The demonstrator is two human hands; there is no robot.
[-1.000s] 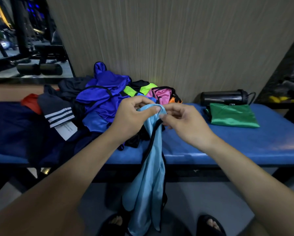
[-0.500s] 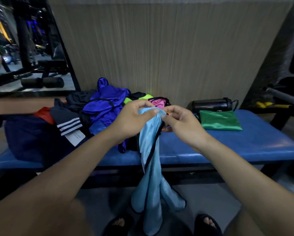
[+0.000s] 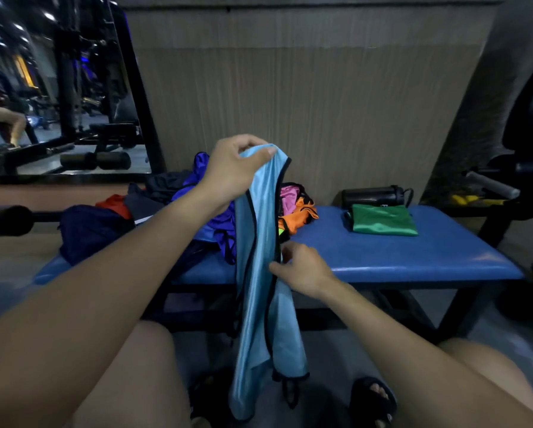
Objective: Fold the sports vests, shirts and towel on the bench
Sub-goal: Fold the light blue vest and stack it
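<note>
A gym: padded blue bench [image 3: 382,254], wall mirror [image 3: 58,88] reflecting weight machines [image 3: 67,72]

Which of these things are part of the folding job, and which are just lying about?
Part of the job:
light blue vest, held up by the left hand, right hand pinching its edge
pile of unfolded clothes
folded green garment
blue bench

Just lying about:
black bottle
gym equipment

Left hand [image 3: 231,171] pinching light-blue vest [image 3: 263,273] aloft, right hand [image 3: 302,270] gripping its edge, blue bench [image 3: 413,254] behind
</note>
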